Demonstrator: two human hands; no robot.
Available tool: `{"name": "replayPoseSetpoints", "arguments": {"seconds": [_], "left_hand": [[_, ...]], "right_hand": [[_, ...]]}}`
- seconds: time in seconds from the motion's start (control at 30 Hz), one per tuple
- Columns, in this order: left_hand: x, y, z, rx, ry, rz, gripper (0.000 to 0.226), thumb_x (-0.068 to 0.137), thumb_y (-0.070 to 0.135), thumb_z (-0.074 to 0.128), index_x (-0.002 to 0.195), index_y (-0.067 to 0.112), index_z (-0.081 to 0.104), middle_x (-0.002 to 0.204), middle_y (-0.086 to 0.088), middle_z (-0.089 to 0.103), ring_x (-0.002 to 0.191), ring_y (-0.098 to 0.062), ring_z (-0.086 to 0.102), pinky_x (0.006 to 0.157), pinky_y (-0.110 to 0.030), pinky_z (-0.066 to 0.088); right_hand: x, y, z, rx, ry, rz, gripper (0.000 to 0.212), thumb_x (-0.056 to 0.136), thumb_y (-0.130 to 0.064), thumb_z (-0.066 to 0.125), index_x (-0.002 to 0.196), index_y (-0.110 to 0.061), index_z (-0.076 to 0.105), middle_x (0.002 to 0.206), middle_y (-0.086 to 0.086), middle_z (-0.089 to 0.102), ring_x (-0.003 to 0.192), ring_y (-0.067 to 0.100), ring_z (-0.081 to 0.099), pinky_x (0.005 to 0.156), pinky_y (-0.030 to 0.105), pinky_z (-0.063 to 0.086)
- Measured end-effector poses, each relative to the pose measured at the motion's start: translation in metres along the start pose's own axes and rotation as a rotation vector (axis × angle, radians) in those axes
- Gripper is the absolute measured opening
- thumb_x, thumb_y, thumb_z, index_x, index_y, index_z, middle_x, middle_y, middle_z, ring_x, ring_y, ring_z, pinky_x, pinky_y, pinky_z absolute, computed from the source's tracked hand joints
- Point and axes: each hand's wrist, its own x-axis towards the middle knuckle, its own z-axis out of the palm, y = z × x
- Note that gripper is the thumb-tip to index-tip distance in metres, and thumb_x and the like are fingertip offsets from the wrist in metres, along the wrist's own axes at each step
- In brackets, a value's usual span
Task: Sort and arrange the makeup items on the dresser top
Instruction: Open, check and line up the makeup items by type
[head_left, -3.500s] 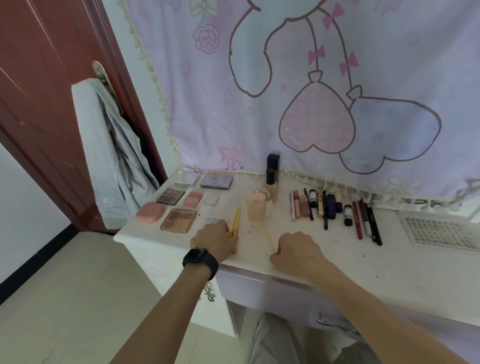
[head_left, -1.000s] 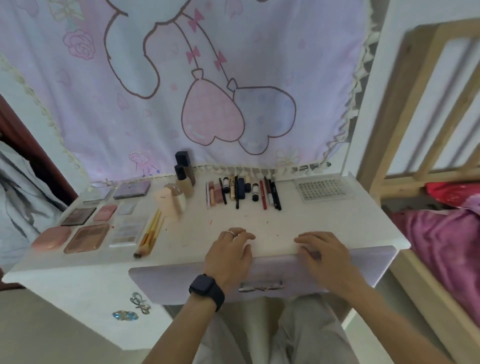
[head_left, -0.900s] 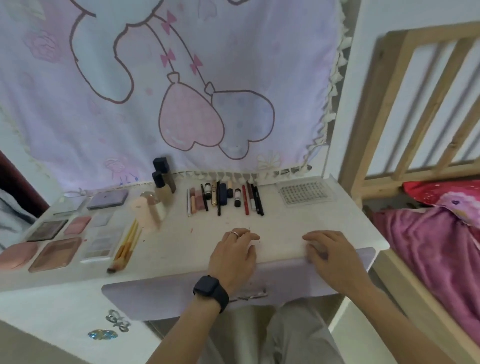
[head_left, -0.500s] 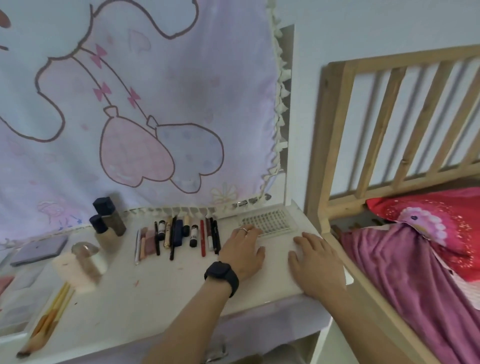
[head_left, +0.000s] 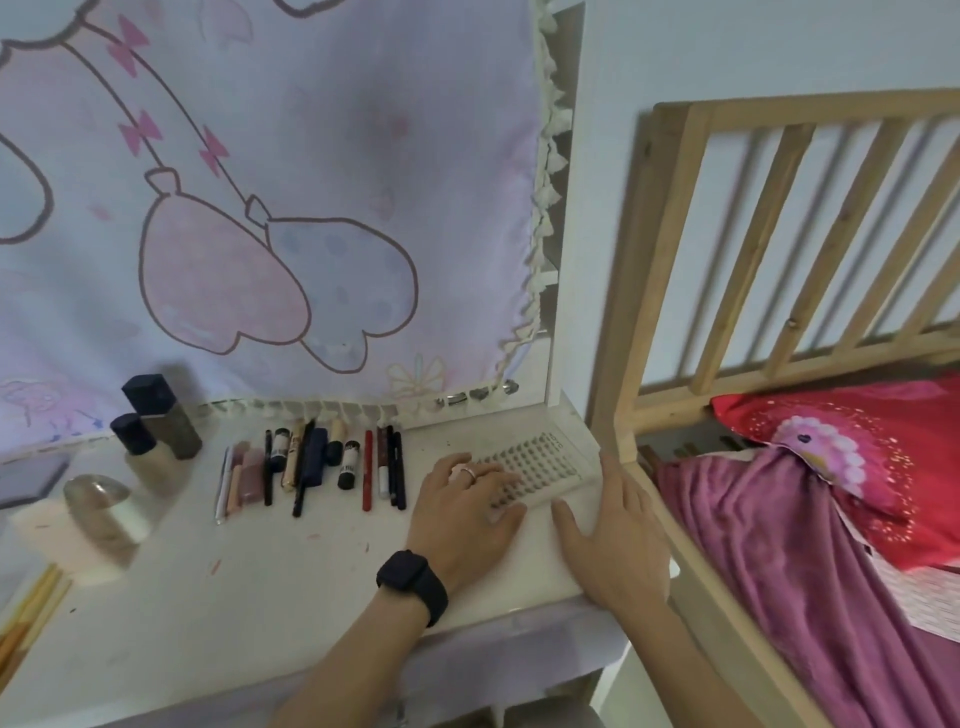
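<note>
- Since half a second ago both hands have moved forward and to the right on the worktop (head_left: 260, 582). The left hand (head_left: 465, 519) now covers more of the clear dotted tray (head_left: 545, 457).
- The left hand's fingers are spread and fairly straight. They rest flat on the tray's near-left part and pinch nothing.
- The right hand (head_left: 615, 545) lies flat on the worktop just right of the tray. Its fingers are straight and it holds nothing.
- The tray lies between the two hands, ahead of the right thumb, in the corner next to the bed frame (head_left: 618, 364).
- Just left of the left hand lies a lined-up row of pencils and tubes (head_left: 311, 467). The bottles (head_left: 161, 415) stand further left.
- The step in hand looks like squaring up the tray, apparently the last item to be set straight.
- The next move probably calls for light, even pressure from both sides. That would bring the tray parallel to the row without knocking the nearest pencils.
</note>
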Motion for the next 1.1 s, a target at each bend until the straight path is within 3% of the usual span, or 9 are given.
{"name": "replayPoseSetpoints", "arguments": {"seconds": [0.1, 0.27, 0.37, 0.5, 0.6, 0.67, 0.77, 0.93, 1.1], "left_hand": [[0.001, -0.001, -0.002, -0.104, -0.070, -0.009, 0.049, 0.076, 0.066, 0.052, 0.119, 0.045, 0.055, 0.143, 0.008, 0.042, 0.148, -0.019, 0.014, 0.121, -0.036, 0.016], [0.005, -0.002, -0.003, -0.156, -0.167, -0.036, 0.061, 0.076, 0.071, 0.048, 0.133, 0.049, 0.041, 0.156, -0.007, 0.034, 0.150, -0.017, 0.006, 0.120, -0.035, 0.022], [0.001, 0.000, -0.007, -0.187, -0.155, -0.054, 0.072, 0.077, 0.075, 0.040, 0.141, 0.045, 0.040, 0.153, -0.004, 0.042, 0.146, -0.012, 0.010, 0.118, -0.029, 0.023], [0.001, 0.007, -0.016, -0.285, -0.123, -0.099, 0.069, 0.075, 0.076, 0.034, 0.133, 0.044, 0.054, 0.146, 0.002, 0.052, 0.133, -0.008, 0.027, 0.106, -0.019, 0.021], [0.003, 0.006, -0.021, -0.452, -0.098, -0.165, 0.062, 0.078, 0.077, 0.034, 0.126, 0.046, 0.059, 0.125, 0.012, 0.065, 0.121, -0.014, 0.051, 0.102, -0.029, 0.040], [0.002, 0.004, -0.025, -0.582, -0.075, -0.205, 0.056, 0.079, 0.075, 0.036, 0.125, 0.051, 0.060, 0.119, 0.017, 0.068, 0.111, 0.002, 0.057, 0.094, -0.021, 0.045], [-0.001, 0.005, -0.033, -0.743, -0.019, -0.258, 0.038, 0.081, 0.071, 0.041, 0.111, 0.064, 0.062, 0.107, 0.034, 0.066, 0.102, 0.023, 0.053, 0.085, -0.005, 0.039], [-0.004, 0.004, -0.041, -0.849, 0.018, -0.299, 0.027, 0.082, 0.071, 0.043, 0.099, 0.069, 0.063, 0.097, 0.043, 0.064, 0.104, 0.020, 0.055, 0.086, -0.011, 0.041], [-0.003, 0.003, -0.036, -0.832, 0.003, -0.244, 0.033, 0.084, 0.071, 0.042, 0.107, 0.063, 0.065, 0.102, 0.031, 0.069, 0.100, 0.000, 0.064, 0.086, -0.022, 0.049]], "right_hand": [[0.001, -0.001, 0.000, -0.039, -0.022, -0.001, 0.080, 0.091, -0.061, 0.048, 0.158, -0.028, 0.020, 0.159, -0.006, 0.037, 0.148, 0.016, 0.028, 0.117, 0.039, 0.029], [0.002, -0.001, -0.002, -0.034, -0.018, -0.009, 0.076, 0.089, -0.066, 0.043, 0.154, -0.030, 0.029, 0.156, -0.012, 0.040, 0.145, 0.013, 0.028, 0.115, 0.039, 0.031], [-0.001, -0.004, -0.006, 0.054, -0.005, -0.002, 0.078, 0.086, -0.074, 0.039, 0.153, -0.034, 0.032, 0.155, -0.015, 0.041, 0.144, 0.012, 0.033, 0.115, 0.040, 0.033], [-0.001, -0.012, -0.011, 0.280, -0.001, 0.099, 0.084, 0.076, -0.089, 0.046, 0.147, -0.047, 0.029, 0.139, -0.019, 0.055, 0.134, 0.015, 0.049, 0.110, 0.049, 0.041], [0.010, -0.019, -0.014, 0.453, -0.074, 0.207, 0.103, 0.060, -0.097, 0.057, 0.146, -0.046, 0.029, 0.119, -0.026, 0.066, 0.128, 0.011, 0.055, 0.112, 0.047, 0.039], [0.018, -0.027, -0.012, 0.639, -0.184, 0.217, 0.093, 0.060, -0.092, 0.066, 0.139, -0.050, 0.040, 0.119, -0.022, 0.070, 0.123, 0.009, 0.059, 0.113, 0.044, 0.039], [0.018, -0.045, -0.006, 0.813, -0.277, 0.149, 0.087, 0.066, -0.086, 0.067, 0.138, -0.070, 0.021, 0.135, -0.011, 0.065, 0.132, 0.010, 0.054, 0.114, 0.043, 0.036], [0.013, -0.057, 0.002, 0.965, -0.191, 0.048, 0.086, 0.073, -0.066, 0.079, 0.141, -0.062, 0.027, 0.134, 0.000, 0.064, 0.127, 0.017, 0.060, 0.095, 0.026, 0.049], [0.015, -0.049, 0.004, 1.017, -0.144, 0.022, 0.076, 0.076, -0.037, 0.073, 0.143, -0.038, 0.037, 0.114, -0.001, 0.073, 0.115, 0.016, 0.066, 0.101, 0.039, 0.052]]}}
